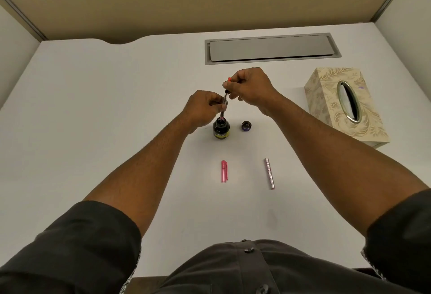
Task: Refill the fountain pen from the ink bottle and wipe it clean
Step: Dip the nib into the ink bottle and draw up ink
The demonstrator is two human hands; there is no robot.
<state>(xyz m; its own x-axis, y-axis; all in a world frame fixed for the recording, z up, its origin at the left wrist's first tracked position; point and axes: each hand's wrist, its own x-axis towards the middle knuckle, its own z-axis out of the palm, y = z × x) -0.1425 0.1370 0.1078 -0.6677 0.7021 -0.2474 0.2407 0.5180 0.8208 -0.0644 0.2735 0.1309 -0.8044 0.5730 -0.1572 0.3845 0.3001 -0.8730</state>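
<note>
ink bottle [221,130] stood open on the white table [116,118], near its middle, with its dark cap [246,126] set down just to the right of it, apart from the glass. the fountain pen's inner part [224,104], a slim clear tube with a dark band and a red tip at the top, was held nearly upright with its lower end dipped into the mouth of the bottle. the left hand [202,109] was curled shut around the lower part of the tube, fingers pinching it just above the bottle. the right hand [248,88] was closed on the upper end, thumb and fingertips gripping the part just below the red tip. how deep the nib sat in the ink could not be told.

nearer the person, the pink pen cap [224,171] lay flat on the table, pointing away from the body. to the right of it, well apart, lay the silvery pen barrel [269,173], slightly slanted. a patterned cream tissue box [345,104] sat on the right side of the table with its oval slot facing up. a grey metal cable hatch [271,48] was set into the table surface at the far side. both forearms were bare below dark grey rolled sleeves [88,242].
</note>
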